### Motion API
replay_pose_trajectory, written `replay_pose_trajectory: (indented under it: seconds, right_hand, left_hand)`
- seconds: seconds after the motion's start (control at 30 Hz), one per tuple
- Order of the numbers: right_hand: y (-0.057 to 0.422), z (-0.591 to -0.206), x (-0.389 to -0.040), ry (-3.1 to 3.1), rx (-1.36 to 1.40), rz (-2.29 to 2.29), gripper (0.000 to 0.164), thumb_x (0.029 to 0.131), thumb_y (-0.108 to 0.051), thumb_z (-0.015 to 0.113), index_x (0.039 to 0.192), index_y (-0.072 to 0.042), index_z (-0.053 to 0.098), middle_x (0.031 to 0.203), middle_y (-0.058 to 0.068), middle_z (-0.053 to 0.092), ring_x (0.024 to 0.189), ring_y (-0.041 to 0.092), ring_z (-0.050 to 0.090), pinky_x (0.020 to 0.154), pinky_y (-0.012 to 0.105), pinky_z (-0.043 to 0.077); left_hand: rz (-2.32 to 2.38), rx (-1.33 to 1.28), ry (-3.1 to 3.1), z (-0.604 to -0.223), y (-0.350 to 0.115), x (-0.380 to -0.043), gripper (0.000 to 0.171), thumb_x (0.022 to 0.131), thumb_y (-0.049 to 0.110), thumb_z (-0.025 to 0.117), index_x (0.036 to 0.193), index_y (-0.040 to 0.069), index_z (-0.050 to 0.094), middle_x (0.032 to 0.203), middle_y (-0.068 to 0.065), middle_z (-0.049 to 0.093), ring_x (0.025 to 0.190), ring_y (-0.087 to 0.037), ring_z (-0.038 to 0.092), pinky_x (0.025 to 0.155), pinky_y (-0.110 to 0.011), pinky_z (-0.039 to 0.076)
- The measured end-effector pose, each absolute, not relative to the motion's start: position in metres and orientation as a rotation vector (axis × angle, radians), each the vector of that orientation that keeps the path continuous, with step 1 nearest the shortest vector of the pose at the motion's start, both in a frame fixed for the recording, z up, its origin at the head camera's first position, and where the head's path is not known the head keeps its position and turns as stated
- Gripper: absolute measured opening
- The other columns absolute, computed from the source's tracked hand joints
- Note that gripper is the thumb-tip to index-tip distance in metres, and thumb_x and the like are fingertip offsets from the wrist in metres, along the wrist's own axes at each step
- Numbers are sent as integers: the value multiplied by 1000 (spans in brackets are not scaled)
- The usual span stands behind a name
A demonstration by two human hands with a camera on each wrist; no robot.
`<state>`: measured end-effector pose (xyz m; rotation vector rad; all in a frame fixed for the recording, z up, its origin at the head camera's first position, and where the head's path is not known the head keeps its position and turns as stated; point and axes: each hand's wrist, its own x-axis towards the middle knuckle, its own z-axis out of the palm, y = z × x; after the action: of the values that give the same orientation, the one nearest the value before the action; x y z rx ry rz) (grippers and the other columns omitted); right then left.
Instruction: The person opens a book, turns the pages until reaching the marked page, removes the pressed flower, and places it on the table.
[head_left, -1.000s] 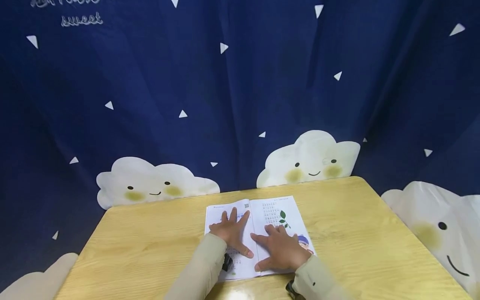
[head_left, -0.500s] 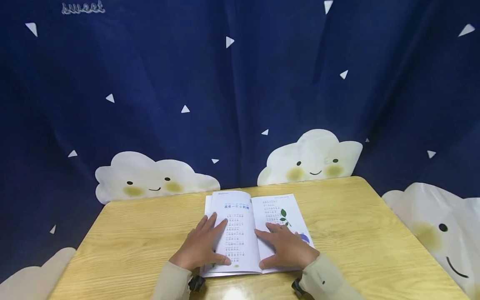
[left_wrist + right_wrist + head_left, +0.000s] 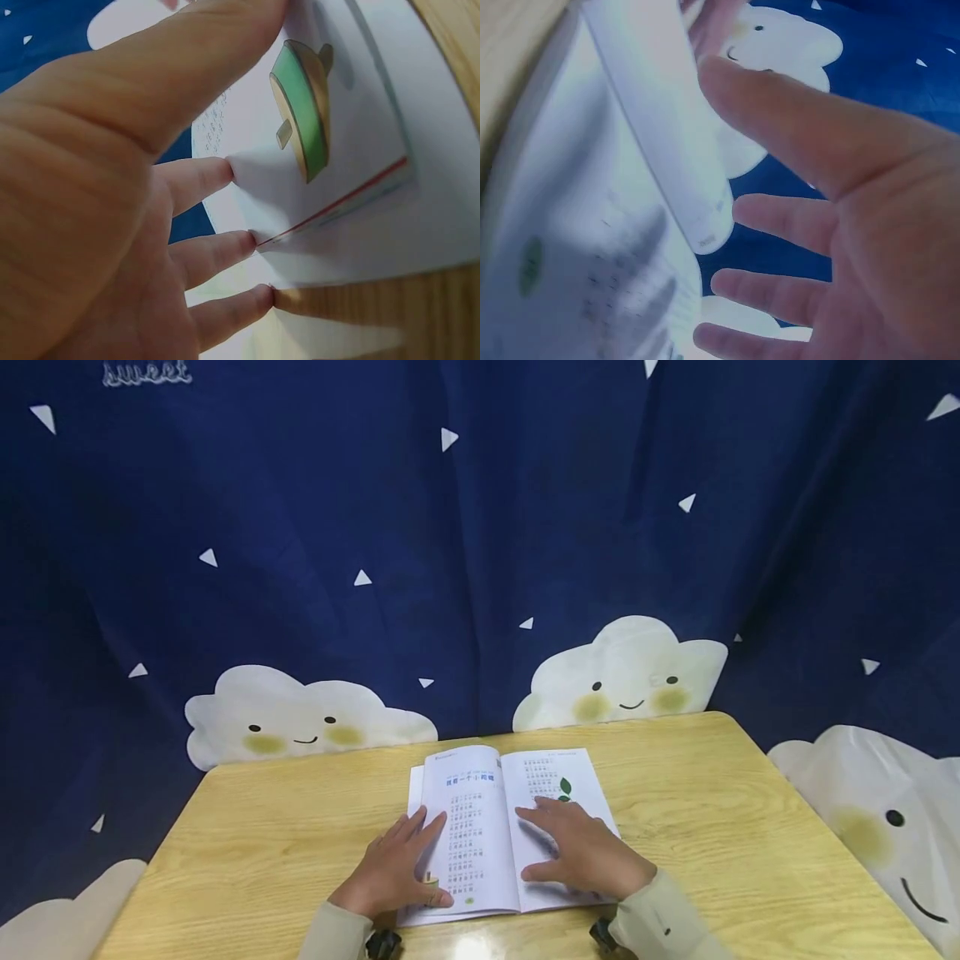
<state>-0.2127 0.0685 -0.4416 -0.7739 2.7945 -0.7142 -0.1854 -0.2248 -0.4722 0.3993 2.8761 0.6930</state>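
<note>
A book (image 3: 468,835) lies open on the wooden table, its left page bowed upward and rows of print on both pages. At its left edge is my left hand (image 3: 390,870), fingers spread and thumb over the page's lower corner. In the left wrist view, the fingertips (image 3: 244,241) meet the page border beside a green-banded drawing (image 3: 304,112). My right hand (image 3: 592,853) is spread over the right page and covers its lower part. Its fingers (image 3: 769,296) are nearly straight with nothing between them in the right wrist view; whether they touch the paper I cannot tell.
Bare wood of the table (image 3: 285,827) stretches to both sides of the book. Behind it hangs a dark blue curtain (image 3: 315,510) with white triangles and smiling clouds (image 3: 622,677). Each wrist carries a black device (image 3: 384,943).
My left hand has moved from the middle of the left page to its outer edge, uncovering the print. The left page now bulges up. My right hand has shifted slightly right.
</note>
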Motion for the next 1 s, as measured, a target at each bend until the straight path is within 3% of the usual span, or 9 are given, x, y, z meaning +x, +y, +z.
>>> replay_pose_trajectory:
  seconds: [0.1,0.2,0.33,0.57,1.0]
  right_hand:
    - [72,-436,-214,2869,-746,-727,70,76,-47,79,135,-17,57,140,14,50,128,36,45,98,56,39]
    - [77,-432,-219,2974,-628,-742,62,76,-43,79,126,-11,62,125,12,57,112,29,53,90,48,45]
    - [84,-433,-228,3073,-368,-750,48,76,-37,81,111,-8,66,115,10,54,99,25,49,80,44,43]
    - [103,-451,-244,3091,-98,-671,24,74,-29,78,86,-12,66,142,24,36,124,44,33,88,60,30]
    - [108,-467,-258,3100,-76,-623,18,70,-26,75,71,-16,60,143,28,37,130,49,28,94,66,24]
  left_hand:
    - [690,391,2868,-473,-224,-184,114,59,67,78,152,17,33,156,-19,24,139,-49,21,102,-72,21]
    - [683,391,2869,-472,-224,-183,114,59,67,78,152,17,33,156,-19,24,139,-49,21,100,-73,21]
    - [680,396,2877,-472,-224,-184,114,59,67,78,152,17,33,156,-19,25,139,-49,21,100,-75,20]
    - [696,408,2876,-473,-223,-186,114,59,66,79,151,16,33,156,-20,25,139,-50,20,99,-76,18]
    - [694,392,2865,-475,-223,-187,113,59,63,81,151,18,35,155,-19,26,140,-50,19,98,-78,16]
